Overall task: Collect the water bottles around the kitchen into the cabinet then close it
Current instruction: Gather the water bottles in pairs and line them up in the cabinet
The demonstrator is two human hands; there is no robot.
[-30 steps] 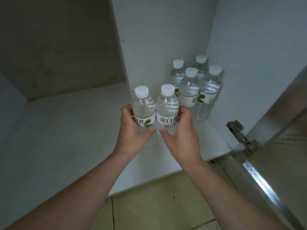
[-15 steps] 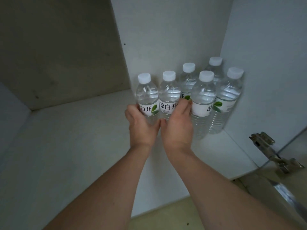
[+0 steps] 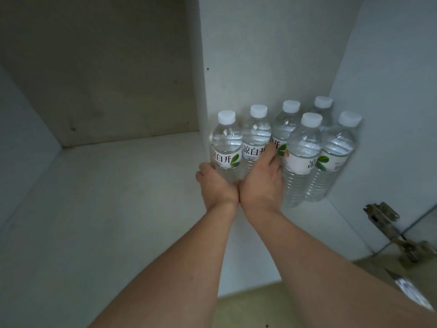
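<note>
Six water bottles stand on the white shelf [image 3: 118, 197] inside the cabinet [image 3: 260, 55], all with their caps up. The left hand [image 3: 216, 183] has its grip low on the left bottle [image 3: 227, 147], with the fingers curled round it. The right hand [image 3: 262, 181] has its grip on the second bottle [image 3: 256, 140], with the fingers wrapped round it at the label. Both wrists touch each other.

Each of these two bottles is just in front of its hand, a little farther into the cabinet. They stand straight up and down, side by side and touching. To their right, close by, is the pack of four bottles [image 3: 305, 147], pushed into the back right corner. The right hand is the one nearer to that pack.

It looks like the two bottles are already down on the shelf (I cannot see their bottoms behind the hands). So I think both hands can let go and pull straight back, without bumping the tall bottles over.

The shelf is flat and smooth, with lots of room on the left side. The cabinet is dim inside, with pale walls. A metal hinge [image 3: 382, 215] sits low on the right, and the open door [image 3: 416, 297] hangs there too, nearer the right hand. Tan floor [image 3: 248, 308] shows below.
</note>
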